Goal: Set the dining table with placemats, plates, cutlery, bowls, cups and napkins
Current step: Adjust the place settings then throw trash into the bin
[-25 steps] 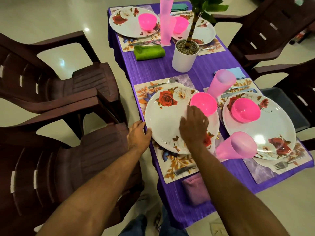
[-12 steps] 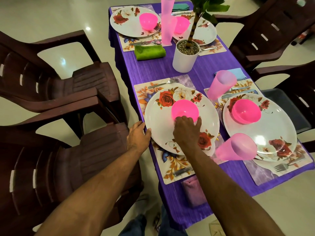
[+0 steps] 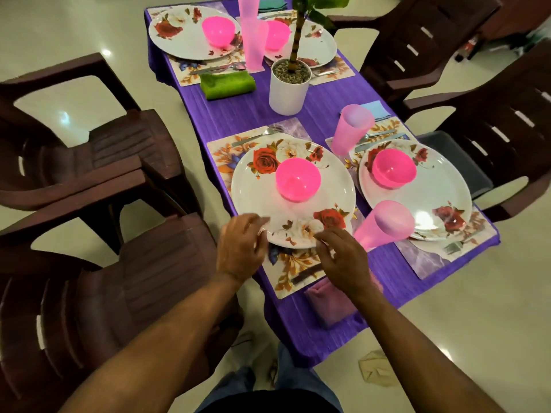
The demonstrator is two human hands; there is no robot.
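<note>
Both hands' grip unclear: left hand (image 3: pixel 241 248), right hand (image 3: pixel 343 260) blurred at plate (image 3: pixel 293 216).

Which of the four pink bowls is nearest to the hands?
The bowl on the near-left plate, whose near rim both hands reach. The other three bowls sit on farther plates.

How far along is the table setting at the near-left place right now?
Done: near plate sits on its placemat with the pink bowl centred, fork beyond, pink cup beside, purple napkin nearby. In hand: left hand and right hand at the plate's near rim. Left: probably only final straightening.
</note>
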